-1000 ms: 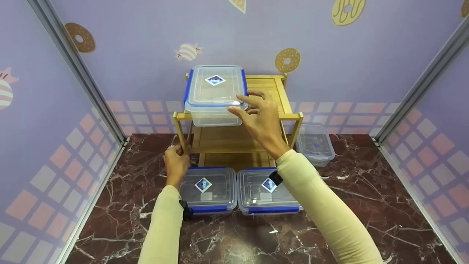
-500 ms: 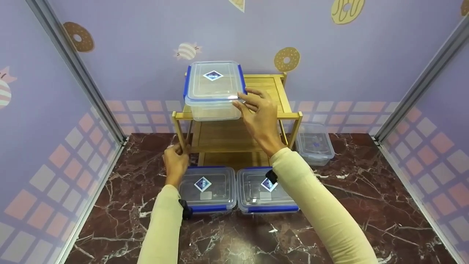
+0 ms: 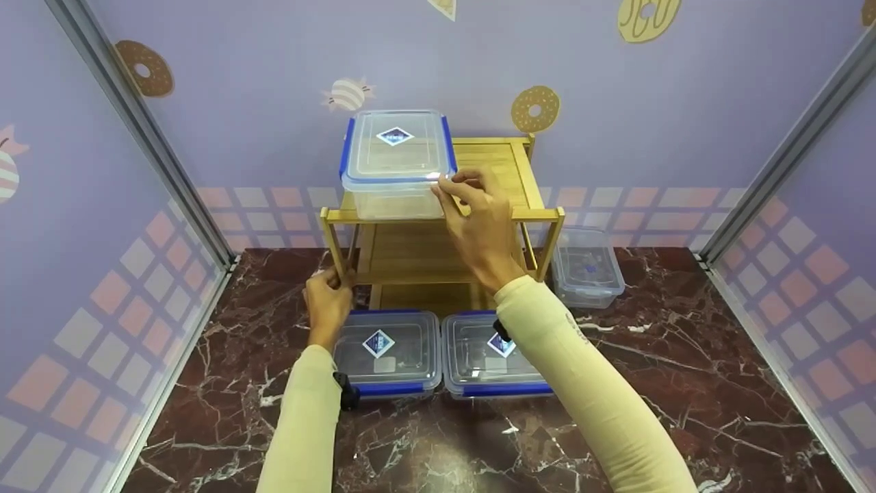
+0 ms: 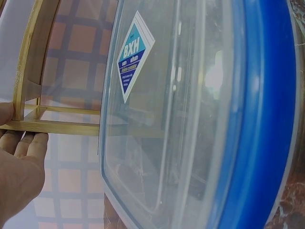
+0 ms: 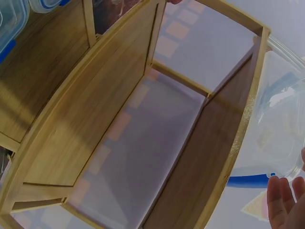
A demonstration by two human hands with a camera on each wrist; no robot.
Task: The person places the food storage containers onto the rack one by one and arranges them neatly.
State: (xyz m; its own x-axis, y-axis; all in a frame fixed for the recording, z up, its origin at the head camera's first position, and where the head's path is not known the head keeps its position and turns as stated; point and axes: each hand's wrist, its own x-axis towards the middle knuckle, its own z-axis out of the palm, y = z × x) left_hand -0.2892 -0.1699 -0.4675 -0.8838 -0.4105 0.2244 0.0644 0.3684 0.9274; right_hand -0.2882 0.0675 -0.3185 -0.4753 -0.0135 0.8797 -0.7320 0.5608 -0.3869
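A clear food container [image 3: 397,154] with blue side clips and a diamond label sits at the left of the wooden rack's top shelf, its front overlapping the front rail. My right hand [image 3: 482,222] is at its front right corner, thumb and index finger bent close together there. In the right wrist view, the fingertips [image 5: 274,183] reach the container's corner beside a blue clip. Lower down, my left hand [image 3: 328,301] grips the front left leg of the wooden rack [image 3: 445,216]. The left wrist view shows thumb and fingers [image 4: 35,143] on either side of the wood.
Two lidded containers, the left one [image 3: 410,346] and the right one [image 3: 472,359], lie side by side before the rack on the dark marble surface [image 3: 438,445]. Another clear container [image 3: 588,267] stands right of the rack. Patterned panels [image 3: 438,61] enclose the back and sides.
The upper container has shifted back and slightly left, with the right hand following at its corner. The right thumb and index finger have come closer together. The left hand stays on the rack leg.
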